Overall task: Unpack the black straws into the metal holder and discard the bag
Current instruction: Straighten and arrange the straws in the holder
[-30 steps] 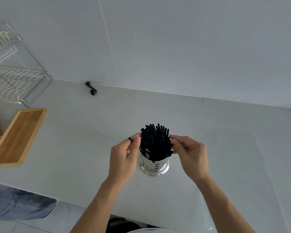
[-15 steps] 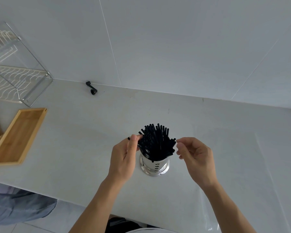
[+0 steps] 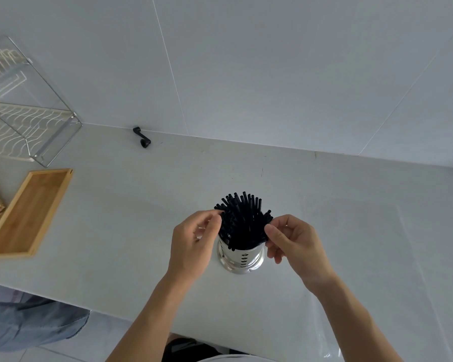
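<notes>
on the pale counter (image 3: pixel 115 218) i see the black straws (image 3: pixel 242 220) standing fanned in the metal holder (image 3: pixel 239 258), my left hand (image 3: pixel 194 241) and right hand (image 3: pixel 294 240) apparently each pinching outer straws, the clear bag (image 3: pixel 364 257) lying just right.

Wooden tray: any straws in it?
No. The wooden tray shows only bare wood; the black straws stand in the metal holder.

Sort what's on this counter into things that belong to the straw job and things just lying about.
Job:
black straws
metal holder
clear plastic bag, flat at right
left hand
right hand

Lying about:
wooden tray
wire dish rack
small black crank handle
</notes>
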